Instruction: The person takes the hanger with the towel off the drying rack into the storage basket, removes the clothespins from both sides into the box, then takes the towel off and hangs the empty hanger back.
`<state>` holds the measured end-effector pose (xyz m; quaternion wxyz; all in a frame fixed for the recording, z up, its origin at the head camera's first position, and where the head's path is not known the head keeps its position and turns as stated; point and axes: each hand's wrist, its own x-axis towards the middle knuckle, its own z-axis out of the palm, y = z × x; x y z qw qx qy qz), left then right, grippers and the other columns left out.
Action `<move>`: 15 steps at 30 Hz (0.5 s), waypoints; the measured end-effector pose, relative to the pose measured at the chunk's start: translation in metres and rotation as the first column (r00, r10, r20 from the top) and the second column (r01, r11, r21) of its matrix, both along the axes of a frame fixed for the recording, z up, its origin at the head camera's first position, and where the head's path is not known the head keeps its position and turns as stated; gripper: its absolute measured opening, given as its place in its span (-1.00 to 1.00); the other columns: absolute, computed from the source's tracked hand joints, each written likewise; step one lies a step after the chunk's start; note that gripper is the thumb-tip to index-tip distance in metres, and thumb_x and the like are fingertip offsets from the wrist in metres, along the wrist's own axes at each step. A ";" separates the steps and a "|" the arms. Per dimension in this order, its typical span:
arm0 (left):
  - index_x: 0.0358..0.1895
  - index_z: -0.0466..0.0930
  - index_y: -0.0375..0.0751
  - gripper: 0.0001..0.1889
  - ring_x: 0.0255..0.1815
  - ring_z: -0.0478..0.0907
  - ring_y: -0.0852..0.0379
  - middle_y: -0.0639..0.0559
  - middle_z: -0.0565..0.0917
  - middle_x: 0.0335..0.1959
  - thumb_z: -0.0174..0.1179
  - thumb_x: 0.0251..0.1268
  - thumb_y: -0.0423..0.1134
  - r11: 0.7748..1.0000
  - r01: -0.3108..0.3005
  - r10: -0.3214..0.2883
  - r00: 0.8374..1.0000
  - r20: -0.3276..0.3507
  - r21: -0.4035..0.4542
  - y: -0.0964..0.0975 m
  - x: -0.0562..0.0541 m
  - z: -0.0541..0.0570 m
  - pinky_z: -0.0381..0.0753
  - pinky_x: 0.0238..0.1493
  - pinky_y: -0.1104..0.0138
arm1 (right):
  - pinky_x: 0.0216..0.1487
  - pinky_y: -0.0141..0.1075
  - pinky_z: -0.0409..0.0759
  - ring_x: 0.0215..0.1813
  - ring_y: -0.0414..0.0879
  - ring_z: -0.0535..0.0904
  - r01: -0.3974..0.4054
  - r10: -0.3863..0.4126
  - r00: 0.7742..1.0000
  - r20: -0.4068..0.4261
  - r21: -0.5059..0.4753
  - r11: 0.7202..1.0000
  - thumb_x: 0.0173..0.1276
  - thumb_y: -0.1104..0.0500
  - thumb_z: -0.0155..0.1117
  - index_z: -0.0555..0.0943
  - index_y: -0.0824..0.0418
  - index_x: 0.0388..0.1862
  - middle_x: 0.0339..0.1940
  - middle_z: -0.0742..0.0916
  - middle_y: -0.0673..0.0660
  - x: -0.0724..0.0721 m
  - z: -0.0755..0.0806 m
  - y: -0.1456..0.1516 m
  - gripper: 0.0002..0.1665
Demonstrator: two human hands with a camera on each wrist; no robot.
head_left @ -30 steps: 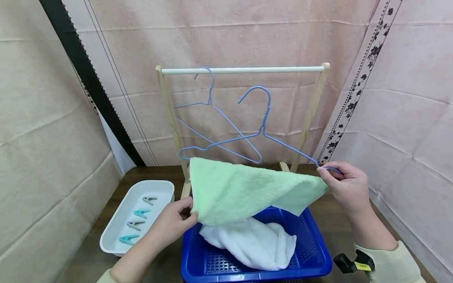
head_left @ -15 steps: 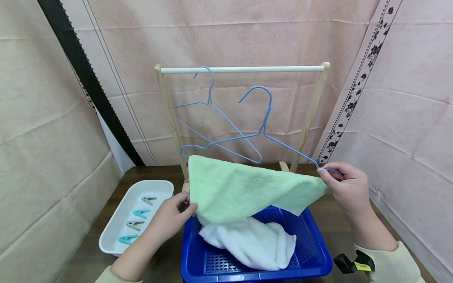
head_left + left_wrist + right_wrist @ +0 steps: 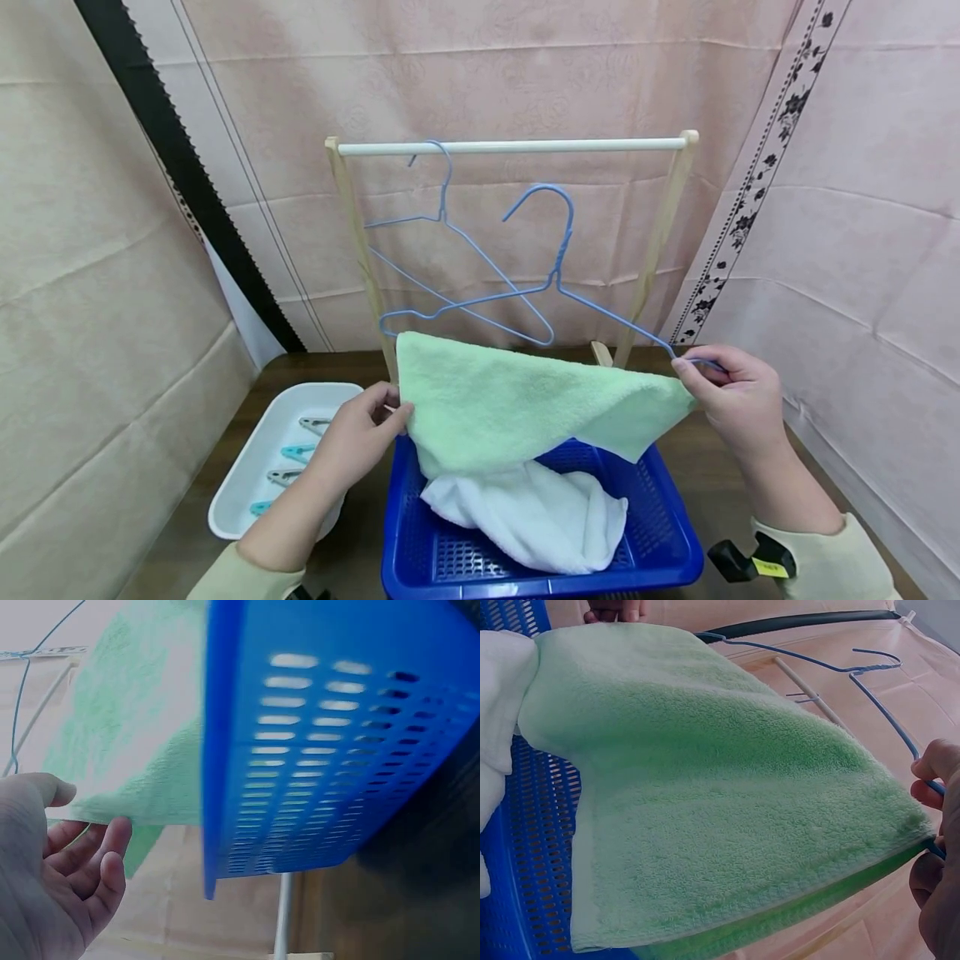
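A light green towel (image 3: 517,408) is draped over the lower bar of a blue wire hanger (image 3: 558,271), whose hook points up and to the left. My right hand (image 3: 738,396) grips the hanger's right corner, just beyond the towel's edge. At the towel's left edge, my left hand (image 3: 367,429) pinches the cloth between thumb and fingers; the left wrist view shows the thumb (image 3: 56,789) on one side of that edge. Below the towel, a crumpled white towel (image 3: 532,517) lies in a blue perforated basket (image 3: 543,587).
Behind stands a small wooden rack with a white rod (image 3: 517,147), from which another blue hanger (image 3: 444,196) hangs at the left. A white tray (image 3: 236,492) holding several clothespins (image 3: 296,452) sits on the table's left side, partly behind my left forearm.
My left hand has slid up along the green towel's left edge and slightly left, its forearm covering more of the tray. My right hand and the hanger stay almost still.
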<state>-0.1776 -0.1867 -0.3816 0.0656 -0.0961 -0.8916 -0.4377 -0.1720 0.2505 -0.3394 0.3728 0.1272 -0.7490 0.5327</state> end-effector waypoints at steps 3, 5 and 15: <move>-0.08 0.57 -0.06 -0.72 -0.35 0.56 0.10 0.03 0.66 -0.37 0.16 0.44 0.07 1.000 -0.015 0.015 1.000 0.004 0.010 0.000 -0.005 0.009 0.53 -0.34 0.23 | -0.69 -0.43 0.22 -0.64 -0.28 0.28 0.000 0.000 1.000 0.005 0.000 1.000 0.09 0.57 0.38 0.68 0.44 -0.41 -0.66 0.52 -0.14 0.001 -0.001 0.001 -0.88; -0.06 0.57 -0.06 -0.70 -0.33 0.57 0.08 0.02 0.66 -0.36 0.15 0.45 0.08 0.999 -0.025 0.025 1.000 0.005 0.024 0.000 -0.008 0.014 0.55 -0.36 0.22 | -0.68 -0.43 0.22 -0.64 -0.27 0.27 0.001 -0.001 1.000 0.006 0.002 1.000 0.09 0.57 0.38 0.68 0.44 -0.41 -0.67 0.51 -0.13 0.001 -0.002 0.001 -0.88; -0.01 0.56 -0.10 -0.70 -0.30 0.62 0.02 -0.02 0.65 -0.29 0.11 0.48 0.03 0.997 -0.037 0.040 0.999 -0.034 0.069 0.002 -0.021 0.037 0.56 -0.24 0.17 | -0.63 -0.45 0.25 -0.62 -0.27 0.27 -0.001 0.001 1.000 -0.009 0.031 1.000 0.08 0.57 0.39 0.68 0.41 -0.42 -0.68 0.49 -0.13 0.002 -0.003 0.001 -0.86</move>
